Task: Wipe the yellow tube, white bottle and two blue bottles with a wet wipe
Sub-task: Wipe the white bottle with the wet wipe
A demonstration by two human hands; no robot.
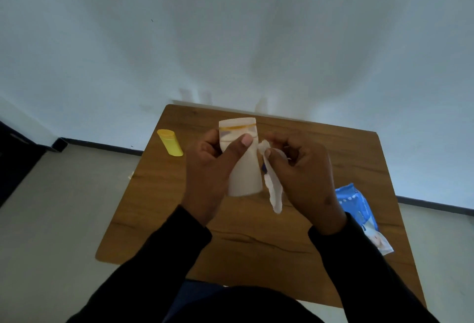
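Blue bottles not made out anywhere; only a small blue sliver shows between the wet wipe [273,184] and the white tube, too hidden to identify. The white tube [242,161] with a yellow band near its top is partly covered by the left thumb, and its lower end is soft and blurred. Left hand [213,166] grasps this tube at centre frame, fingers curled round its left side, thumb pressed across the front, tube upright and lifted above the wooden surface [159,194]. Right hand [305,176] pinches the wet wipe between thumb and fingers, just beside the tube's right edge at 3 o'clock; the wipe probably touches the tube but the contact is unclear. The wipe's loose tail hangs down toward 6 o'clock. Yellow tube [170,142] lies on the surface at 10 o'clock from the hands, well apart. Blue wipes pack [359,209] lies at 4 o'clock near the surface's right edge, partly behind the right sleeve [359,271].
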